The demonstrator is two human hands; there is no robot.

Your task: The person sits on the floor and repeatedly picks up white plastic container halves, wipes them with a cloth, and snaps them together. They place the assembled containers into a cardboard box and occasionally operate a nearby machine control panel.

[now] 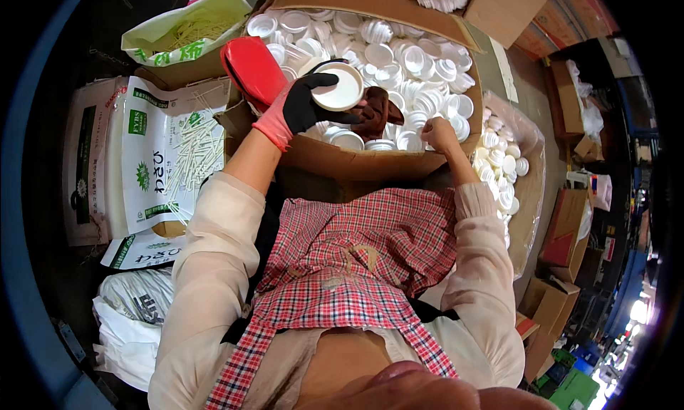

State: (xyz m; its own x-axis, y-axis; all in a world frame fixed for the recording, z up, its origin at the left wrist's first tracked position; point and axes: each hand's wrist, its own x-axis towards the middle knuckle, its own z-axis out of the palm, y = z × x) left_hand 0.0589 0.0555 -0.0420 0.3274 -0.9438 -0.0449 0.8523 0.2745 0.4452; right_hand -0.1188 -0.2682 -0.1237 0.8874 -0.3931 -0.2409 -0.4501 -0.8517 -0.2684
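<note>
My left hand [308,100], in a black glove with a pinkish-red cuff, grips a white round plastic lid [338,86] over a cardboard box [335,163]. Many similar white lids [422,62] fill that box. A dark brown cloth [376,114] lies on the lids between my hands, close to the left fingertips. My right hand [439,135] is bare and closed above the box's near right side; whether anything is in its fingers is hidden. Left of the gloved hand sits a smooth red object [254,66], perhaps a pad or pouch.
On the left, thin pale sticks [194,148] lie on printed white plastic, and a green-white bag [187,31] holds more thin strips. A lined carton [529,196] of small white caps stands at right. Cardboard boxes [564,228] line the far right; white plastic bags [134,321] sit lower left.
</note>
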